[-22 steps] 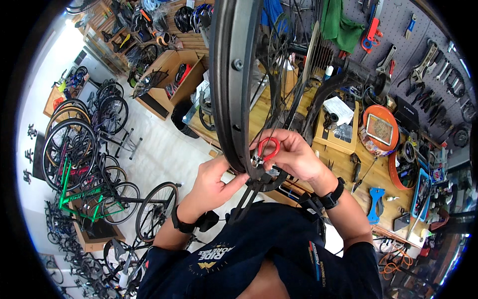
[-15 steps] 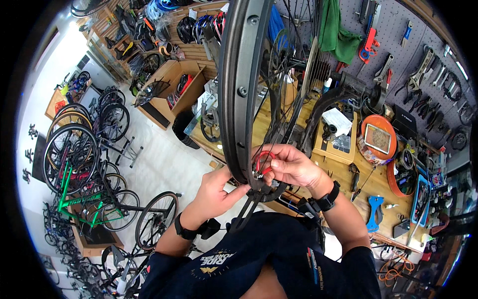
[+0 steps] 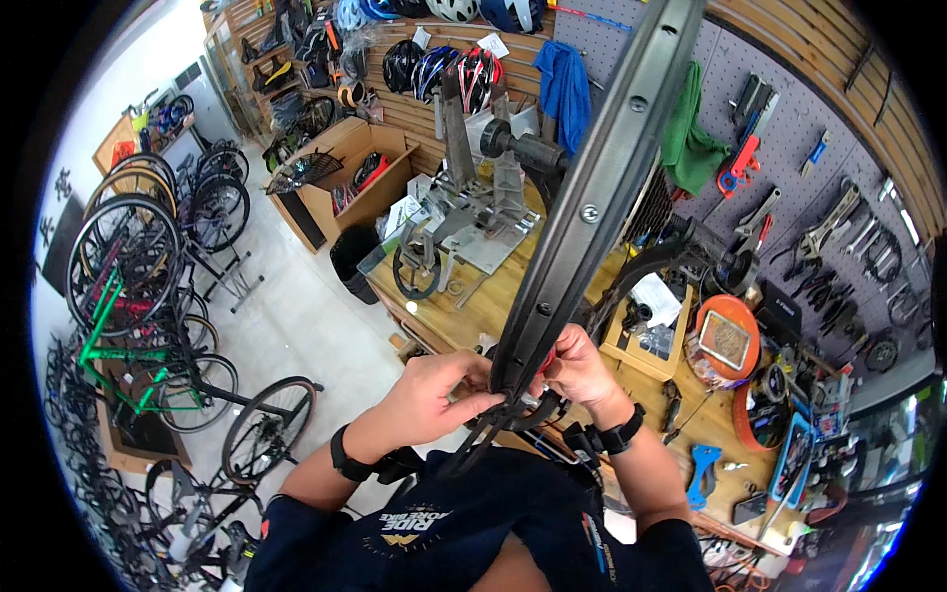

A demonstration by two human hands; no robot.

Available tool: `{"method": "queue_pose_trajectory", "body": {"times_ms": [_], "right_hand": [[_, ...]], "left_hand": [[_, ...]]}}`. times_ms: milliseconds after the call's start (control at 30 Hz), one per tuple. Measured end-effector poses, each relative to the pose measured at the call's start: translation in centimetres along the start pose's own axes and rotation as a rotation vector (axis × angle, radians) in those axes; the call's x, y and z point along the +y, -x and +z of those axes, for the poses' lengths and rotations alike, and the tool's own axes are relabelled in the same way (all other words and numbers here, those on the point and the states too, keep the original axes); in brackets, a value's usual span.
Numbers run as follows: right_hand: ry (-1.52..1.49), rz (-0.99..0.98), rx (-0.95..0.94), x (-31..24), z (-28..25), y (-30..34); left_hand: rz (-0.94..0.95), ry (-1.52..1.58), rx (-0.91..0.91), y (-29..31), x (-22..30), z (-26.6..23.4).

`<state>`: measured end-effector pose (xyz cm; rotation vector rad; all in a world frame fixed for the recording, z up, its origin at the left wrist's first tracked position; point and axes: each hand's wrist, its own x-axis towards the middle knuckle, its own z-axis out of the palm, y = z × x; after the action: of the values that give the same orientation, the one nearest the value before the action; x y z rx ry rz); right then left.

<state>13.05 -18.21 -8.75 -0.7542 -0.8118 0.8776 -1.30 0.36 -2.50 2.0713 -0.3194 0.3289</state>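
A dark bicycle wheel rim (image 3: 564,247) stands on edge before me, leaning to the right at its top, with spoke nipple holes along its outer face. My left hand (image 3: 439,397) closes on the rim's lower end, thumb and fingers at its left side. My right hand (image 3: 584,373) is on the right side of the rim's low end, fingers pinched on a small red spoke wrench (image 3: 546,361). The rim and my fingers cover most of this wrench. Black forked bars (image 3: 477,434) lie just below my fingertips.
A wooden workbench (image 3: 464,321) runs behind the wheel, with a grey metal fixture (image 3: 483,212), a cardboard tray (image 3: 646,335) and an orange bowl (image 3: 726,337). Tools hang on the pegboard (image 3: 799,109). Parked bicycles (image 3: 128,326) line the left.
The rim's upper part now slants right in the view, and the background has shifted with my head. Both hands remain at the rim's low end; the red wrench shows less than before.
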Motion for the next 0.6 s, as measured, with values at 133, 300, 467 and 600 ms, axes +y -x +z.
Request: {"method": "queue_pose_trajectory", "body": {"times_ms": [133,300,467,600], "right_hand": [[0.046,-0.034,0.154,0.1,1.1,-0.1],[0.273,-0.134,0.386,0.8,2.6,0.3],[0.442,-0.05,0.448,0.3,3.7,0.6],[0.442,-0.025,0.433,0.0,4.0,-0.1]], "left_hand": [[0.009,0.033,0.004,0.0,-0.2,0.0],[0.008,0.029,-0.028,-0.1,-0.3,-0.1],[0.026,-0.039,-0.037,0.3,-0.8,0.2],[0.019,-0.041,-0.041,0.3,-1.0,0.4]]}}
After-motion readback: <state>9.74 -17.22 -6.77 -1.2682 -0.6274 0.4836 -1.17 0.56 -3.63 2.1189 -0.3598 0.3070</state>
